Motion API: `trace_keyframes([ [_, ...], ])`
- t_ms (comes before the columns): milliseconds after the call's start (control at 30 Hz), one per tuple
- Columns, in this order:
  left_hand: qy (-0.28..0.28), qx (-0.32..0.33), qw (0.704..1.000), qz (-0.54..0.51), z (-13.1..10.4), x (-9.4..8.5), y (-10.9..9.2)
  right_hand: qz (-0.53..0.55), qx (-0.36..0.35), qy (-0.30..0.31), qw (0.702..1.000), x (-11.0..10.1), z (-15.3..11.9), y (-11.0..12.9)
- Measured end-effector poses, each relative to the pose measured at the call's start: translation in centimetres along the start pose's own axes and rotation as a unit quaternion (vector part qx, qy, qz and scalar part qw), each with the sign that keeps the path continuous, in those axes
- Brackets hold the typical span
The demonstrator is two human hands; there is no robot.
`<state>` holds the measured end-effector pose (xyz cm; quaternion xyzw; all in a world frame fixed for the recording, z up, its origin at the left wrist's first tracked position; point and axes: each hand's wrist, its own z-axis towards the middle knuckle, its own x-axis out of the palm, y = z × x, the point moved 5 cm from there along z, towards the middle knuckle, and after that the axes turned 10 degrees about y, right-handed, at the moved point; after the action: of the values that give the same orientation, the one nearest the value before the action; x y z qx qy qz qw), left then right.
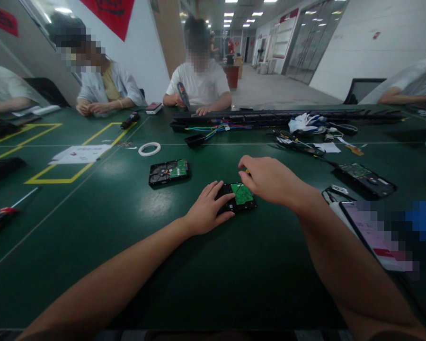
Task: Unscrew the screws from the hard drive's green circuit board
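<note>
A black hard drive with a green circuit board (pixel 244 195) lies on the dark green table in front of me. My left hand (pixel 209 208) rests on its left part, fingers spread over the casing and onto the board's edge. Above the board's upper right, my right hand (pixel 257 177) has its fingers pinched round a small tool; only a bit of yellow shows, and the rest is hidden. Another hard drive (pixel 168 173) sits to the left, board side up. A third drive (pixel 365 180) lies at the right.
A roll of tape (pixel 149 149), papers (pixel 80 154) and a red screwdriver (pixel 2 220) are on the left. Long black parts with wires (pixel 270 117) span the back. White gloves (pixel 305 123) lie behind; a tablet-like device (pixel 376 237) is at right. Several people sit around.
</note>
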<state>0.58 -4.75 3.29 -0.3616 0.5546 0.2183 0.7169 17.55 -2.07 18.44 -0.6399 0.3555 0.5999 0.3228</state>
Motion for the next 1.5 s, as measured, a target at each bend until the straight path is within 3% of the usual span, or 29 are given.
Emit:
trace_keyframes([
  [167, 0.0, 0.004, 1.0, 0.003, 0.06, 0.19, 0.17, 0.025, -0.007, 0.0, 1.0, 0.21, 0.13, -0.11],
  [367, -0.003, 0.004, 1.0, 0.002, 0.0, 0.09, 0.04, -0.037, 0.076, 0.013, 0.996, 0.43, 0.1, -0.58],
  [533, -0.008, 0.003, 1.0, 0.001, -0.02, -0.04, -0.06, -0.017, -0.017, 0.007, 1.0, 0.56, 0.05, 0.06],
  [800, 0.0, 0.004, 1.0, 0.001, 0.03, 0.08, 0.09, 0.045, -0.095, 0.016, 0.994, 0.78, -0.31, -0.03],
  [1033, 0.002, 0.007, 1.0, 0.001, 0.0, 0.02, 0.05, 0.005, 0.034, 0.012, 0.999, 0.34, 0.14, -0.4],
  [1300, 0.001, 0.003, 1.0, 0.003, 0.06, 0.08, 0.13, 0.066, -0.105, 0.004, 0.992, 0.52, -0.07, 0.02],
  [1400, -0.001, 0.006, 1.0, 0.003, 0.07, 0.18, 0.1, 0.067, -0.079, 0.016, 0.995, 0.31, -0.13, 0.23],
  [1500, -0.002, 0.004, 1.0, 0.0, 0.05, 0.13, 0.06, 0.046, 0.008, 0.012, 0.999, 0.08, -0.07, -0.15],
])
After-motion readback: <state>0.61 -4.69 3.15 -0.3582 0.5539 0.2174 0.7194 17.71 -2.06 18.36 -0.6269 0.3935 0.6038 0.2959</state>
